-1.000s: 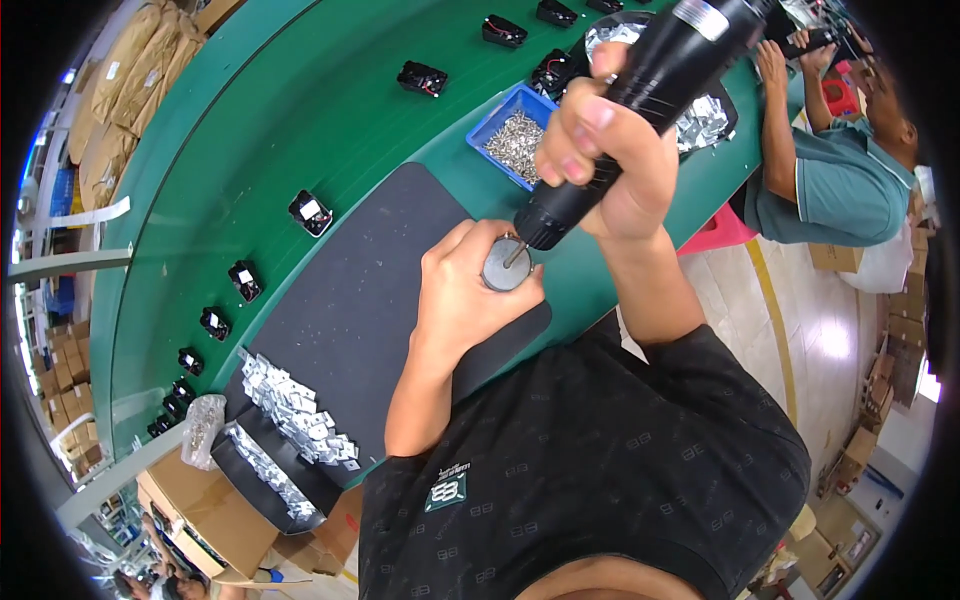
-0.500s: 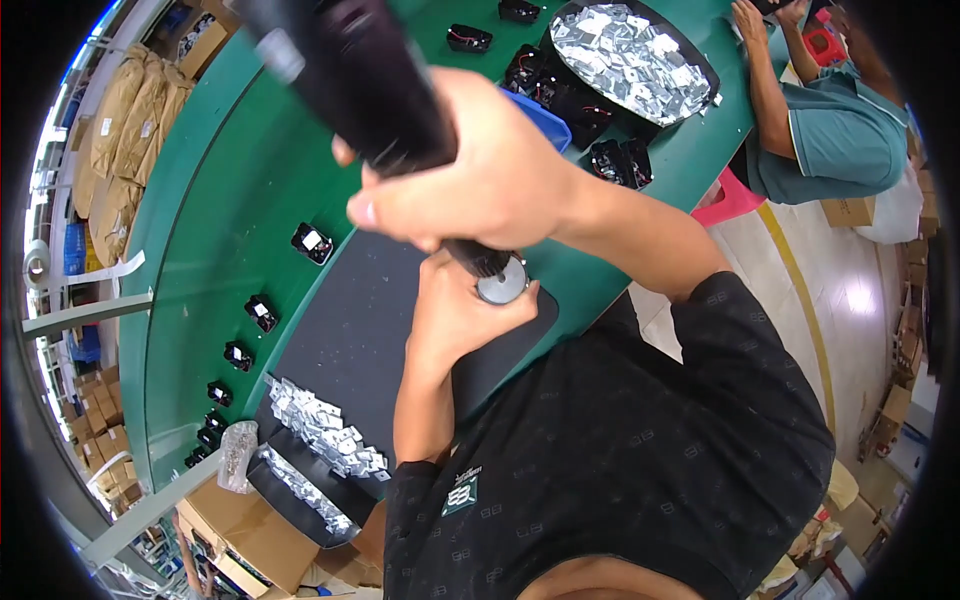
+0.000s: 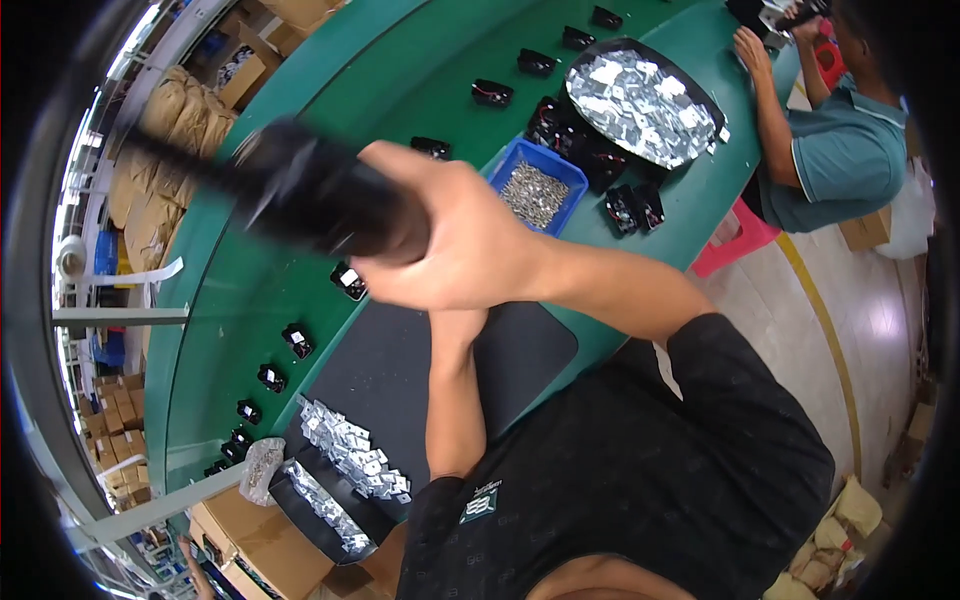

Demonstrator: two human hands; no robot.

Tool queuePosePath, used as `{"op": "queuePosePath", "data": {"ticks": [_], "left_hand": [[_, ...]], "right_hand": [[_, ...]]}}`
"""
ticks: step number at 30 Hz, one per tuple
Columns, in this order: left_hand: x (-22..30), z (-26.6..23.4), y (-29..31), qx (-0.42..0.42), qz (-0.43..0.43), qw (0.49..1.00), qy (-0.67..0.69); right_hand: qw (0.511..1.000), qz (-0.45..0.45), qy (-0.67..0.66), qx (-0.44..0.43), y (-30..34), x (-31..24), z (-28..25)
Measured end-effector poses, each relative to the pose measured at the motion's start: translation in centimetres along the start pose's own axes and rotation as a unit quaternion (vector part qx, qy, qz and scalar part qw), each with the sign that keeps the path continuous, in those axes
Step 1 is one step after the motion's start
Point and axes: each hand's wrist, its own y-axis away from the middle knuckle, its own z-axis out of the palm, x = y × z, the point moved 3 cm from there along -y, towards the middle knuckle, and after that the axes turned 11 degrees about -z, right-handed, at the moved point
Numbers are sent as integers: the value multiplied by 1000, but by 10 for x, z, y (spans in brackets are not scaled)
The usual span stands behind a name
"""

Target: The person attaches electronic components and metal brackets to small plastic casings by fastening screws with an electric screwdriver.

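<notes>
A black electric screwdriver [image 3: 325,200] is wrapped in the fingers of my right hand [image 3: 470,235], above the dark work mat [image 3: 525,345]. It tilts toward the far left, and a dark cord-like streak trails from its end, blurred by motion. Of my left hand [image 3: 460,322], only the wrist area and forearm show below the right hand. Its fingers are hidden, so what they hold cannot be seen. Beyond the mat, a small black housing [image 3: 348,280] with a white label lies partly behind the screwdriver.
A blue bin [image 3: 578,190] of small metal screws stands beyond my right wrist, near a black tray [image 3: 572,95] heaped with silver plates. More plates [image 3: 350,450] lie at the mat's near left. Black housings [image 3: 297,340] line the green bench. A co-worker [image 3: 850,140] sits at right.
My right hand and the screwdriver have swung left and tilted over. The left hand and the round silver piece in it have passed out of sight behind the right hand. The view has shifted.
</notes>
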Motion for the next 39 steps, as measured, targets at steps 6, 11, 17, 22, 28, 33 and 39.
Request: {"op": "queuePosePath", "data": {"ticks": [6, 11, 17, 22, 28, 33, 39], "left_hand": [[33, 12, 5, 5, -29, 994, 107], [61, 12, 19, 44, -6, 999, 18], [71, 20, 25, 90, 102, 974, -183], [72, 32, 24, 23, 119, 940, -320], [48, 38, 10, -96, 136, 979, -118], [43, 24, 8, -12, 6, 989, -147], [61, 17, 24, 27, 151, 976, -152]], "right_hand": [[985, -55, -82, 140, 13, 4, -17], [963, -42, -173, 201, 14, 5, -38], [929, 42, -245, 274, 18, 20, -59], [951, 101, -204, 209, 16, 22, -63], [996, 89, -19, -19, 6, 10, -21], [972, -83, -185, 122, 22, 12, -60], [904, -163, -364, 151, 16, -38, -93]]}}
